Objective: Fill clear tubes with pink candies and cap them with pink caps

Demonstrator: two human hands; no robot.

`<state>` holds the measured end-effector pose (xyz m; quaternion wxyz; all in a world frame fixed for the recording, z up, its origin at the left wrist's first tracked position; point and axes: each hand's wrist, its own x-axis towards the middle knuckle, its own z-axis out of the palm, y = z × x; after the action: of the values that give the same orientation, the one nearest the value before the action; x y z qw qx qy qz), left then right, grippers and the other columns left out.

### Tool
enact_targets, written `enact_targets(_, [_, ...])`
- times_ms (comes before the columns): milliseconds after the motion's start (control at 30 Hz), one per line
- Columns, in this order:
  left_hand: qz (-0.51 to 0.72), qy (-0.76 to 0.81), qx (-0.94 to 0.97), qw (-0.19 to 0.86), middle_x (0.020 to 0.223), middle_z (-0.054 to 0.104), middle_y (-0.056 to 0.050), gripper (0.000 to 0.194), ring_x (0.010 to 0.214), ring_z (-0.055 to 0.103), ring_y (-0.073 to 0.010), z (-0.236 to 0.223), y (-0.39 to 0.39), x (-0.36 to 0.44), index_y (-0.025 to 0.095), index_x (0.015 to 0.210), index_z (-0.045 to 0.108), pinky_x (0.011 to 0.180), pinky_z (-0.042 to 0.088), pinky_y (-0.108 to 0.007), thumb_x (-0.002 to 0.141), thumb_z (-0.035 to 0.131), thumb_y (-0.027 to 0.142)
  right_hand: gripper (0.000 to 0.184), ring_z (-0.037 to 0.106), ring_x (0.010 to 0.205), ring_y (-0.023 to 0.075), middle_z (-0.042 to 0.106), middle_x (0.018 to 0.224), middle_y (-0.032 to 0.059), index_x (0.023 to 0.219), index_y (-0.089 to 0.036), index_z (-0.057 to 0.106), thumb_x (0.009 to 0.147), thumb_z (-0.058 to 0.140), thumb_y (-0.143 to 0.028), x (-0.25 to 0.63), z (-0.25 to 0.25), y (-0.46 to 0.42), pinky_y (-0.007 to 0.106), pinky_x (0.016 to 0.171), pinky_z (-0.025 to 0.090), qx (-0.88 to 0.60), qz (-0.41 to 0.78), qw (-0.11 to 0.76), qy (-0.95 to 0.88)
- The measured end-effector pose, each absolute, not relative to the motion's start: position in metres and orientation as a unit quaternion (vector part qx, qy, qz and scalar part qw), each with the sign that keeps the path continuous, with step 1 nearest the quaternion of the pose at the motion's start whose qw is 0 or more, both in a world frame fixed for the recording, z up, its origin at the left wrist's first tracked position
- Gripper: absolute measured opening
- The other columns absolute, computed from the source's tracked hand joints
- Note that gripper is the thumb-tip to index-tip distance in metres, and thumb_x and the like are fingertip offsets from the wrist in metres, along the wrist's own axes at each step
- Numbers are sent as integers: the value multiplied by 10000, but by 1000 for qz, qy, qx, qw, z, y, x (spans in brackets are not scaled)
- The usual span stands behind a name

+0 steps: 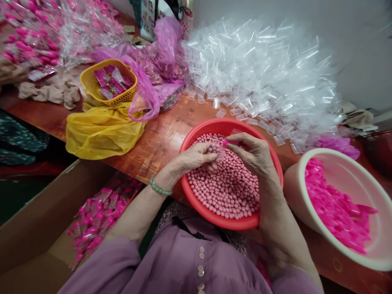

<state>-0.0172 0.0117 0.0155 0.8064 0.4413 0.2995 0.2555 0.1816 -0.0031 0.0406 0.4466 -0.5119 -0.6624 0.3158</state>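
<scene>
Beads (226,200), small, round and pale pink, fill the round red plastic basin (226,223) at the near side of the brown table (165,134), and both our hands work just above them; our left hand (199,158) grasps, in curled fingers, a small clear plastic tube (219,149) that seems to have beads inside, though the fingers hide part of it; our right hand (252,153) pinches a bright pink plastic piece (227,143) between thumb and fingers, just right of that tube; whether the two touch, we cannot tell; we judge the step in hand to be bringing the pink piece to the loaded tube; the next move, we think, calls for lining the two up, with the tube steady so that no beads spill; within our reach are the heap of clear plastic tubes (263,69) on the far side and the loose bright pink plastic pieces (333,208) in the round cream-white plastic basin (355,175) to the right.
</scene>
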Motion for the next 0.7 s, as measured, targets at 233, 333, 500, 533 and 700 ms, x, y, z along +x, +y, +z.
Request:
enact_targets(233, [255, 298, 444, 806, 739, 646, 22, 161, 604, 662, -70, 14, 12, -17, 130, 919, 550, 617, 541, -190, 877, 695, 185, 185, 679, 778, 157, 765, 874, 17, 929, -226, 788, 798, 815, -352, 172, 33, 0, 306, 746, 542, -488, 314, 485, -655])
enact_targets(333, [252, 284, 448, 809, 723, 643, 20, 187, 610, 668, -77, 12, 12, -18, 135, 920, 552, 617, 541, -191, 872, 716, 211, 122, 681, 786, 152, 765, 867, 8, 925, -234, 788, 817, 792, -291, 169, 33, -1, 292, 745, 527, -468, 311, 459, -689])
enact_targets(500, [264, 261, 406, 835, 785, 674, 6, 246, 637, 697, -92, 7, 14, -20, 141, 935, 543, 625, 560, -196, 836, 750, 229, 117, 632, 703, 129, 755, 828, 4, 917, -216, 792, 803, 786, -239, 185, 36, -2, 274, 674, 481, -524, 244, 444, -684])
enact_targets(533, [266, 254, 397, 841, 801, 681, 1, 259, 649, 704, -98, 7, 15, -21, 141, 942, 542, 632, 565, -203, 825, 756, 225, 122, 628, 695, 129, 757, 829, 7, 917, -213, 794, 801, 786, -249, 188, 36, -2, 276, 670, 479, -534, 239, 446, -677])
enact_targets(700, [259, 214, 371, 866, 903, 726, -49, 298, 722, 726, -133, 6, 17, -24, 138, 1012, 561, 693, 584, -258, 789, 756, 175, 158, 664, 748, 153, 782, 890, 25, 931, -213, 799, 803, 779, -305, 191, 31, -1, 298, 699, 509, -541, 249, 464, -656])
